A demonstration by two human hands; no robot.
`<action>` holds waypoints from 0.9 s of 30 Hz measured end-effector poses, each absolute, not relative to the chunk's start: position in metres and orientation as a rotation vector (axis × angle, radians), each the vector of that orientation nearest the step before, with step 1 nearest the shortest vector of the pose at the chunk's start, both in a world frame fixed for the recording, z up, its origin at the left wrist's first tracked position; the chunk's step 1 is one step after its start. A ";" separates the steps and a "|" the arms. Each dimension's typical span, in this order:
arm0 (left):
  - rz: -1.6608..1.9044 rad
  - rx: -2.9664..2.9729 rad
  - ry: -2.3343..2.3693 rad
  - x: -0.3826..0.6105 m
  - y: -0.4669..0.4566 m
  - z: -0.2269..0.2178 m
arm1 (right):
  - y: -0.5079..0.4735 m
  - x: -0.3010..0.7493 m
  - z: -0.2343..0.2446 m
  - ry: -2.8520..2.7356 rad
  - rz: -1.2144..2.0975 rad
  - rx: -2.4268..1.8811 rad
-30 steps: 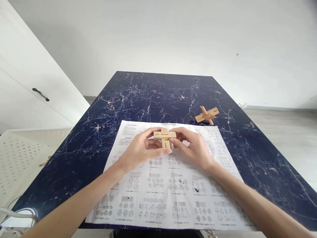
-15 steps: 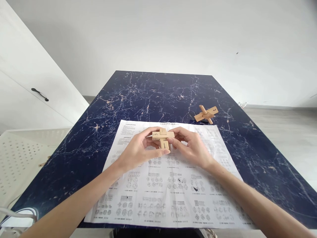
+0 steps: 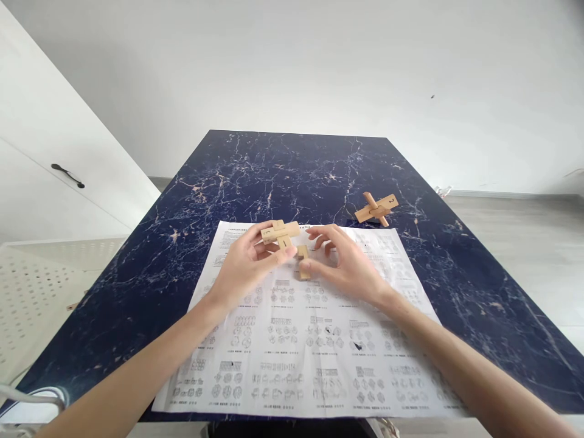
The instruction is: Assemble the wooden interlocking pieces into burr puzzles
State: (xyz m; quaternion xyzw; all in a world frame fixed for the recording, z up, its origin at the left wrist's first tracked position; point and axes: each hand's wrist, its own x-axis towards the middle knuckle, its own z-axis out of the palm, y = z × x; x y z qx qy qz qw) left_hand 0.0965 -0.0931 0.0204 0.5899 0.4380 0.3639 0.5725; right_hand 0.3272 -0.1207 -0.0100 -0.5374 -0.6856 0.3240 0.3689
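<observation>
Pinched in my left hand [image 3: 244, 258] is a cross of joined wooden puzzle pieces [image 3: 280, 231], with numbers marked on its bars. The fingers are behind it and the thumb lies at its near end. A separate notched wooden piece [image 3: 303, 250] is just right of the cross, above or on the printed sheet [image 3: 283, 340]. My right hand [image 3: 344, 261] has its thumb against this piece, while its other fingers are apart from it and partly curled. Whether the notched piece rests on the paper is hard to tell.
Another wooden puzzle cross [image 3: 378, 210], marked 2, lies beyond the sheet's far right corner on the dark blue marbled table [image 3: 283, 173]. A white perforated basket [image 3: 36, 292] stands at the left, near a white cabinet [image 3: 55, 207]. A white cable [image 3: 31, 395] is at the lower left.
The notched piece has come apart from the cross. My left hand has drawn the cross left and slightly away, and my right hand's fingers have opened.
</observation>
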 end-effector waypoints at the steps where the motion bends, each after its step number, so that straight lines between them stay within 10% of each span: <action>1: 0.877 1.379 1.061 0.096 -0.092 0.019 | -0.120 0.328 -0.010 -1.843 0.790 -1.384; 13: 0.996 1.675 0.972 0.099 -0.100 0.018 | -0.115 0.340 -0.003 -1.370 1.652 -0.860; 27: 1.165 2.252 0.899 0.099 -0.103 0.009 | -0.118 0.327 -0.011 -1.083 1.907 -0.611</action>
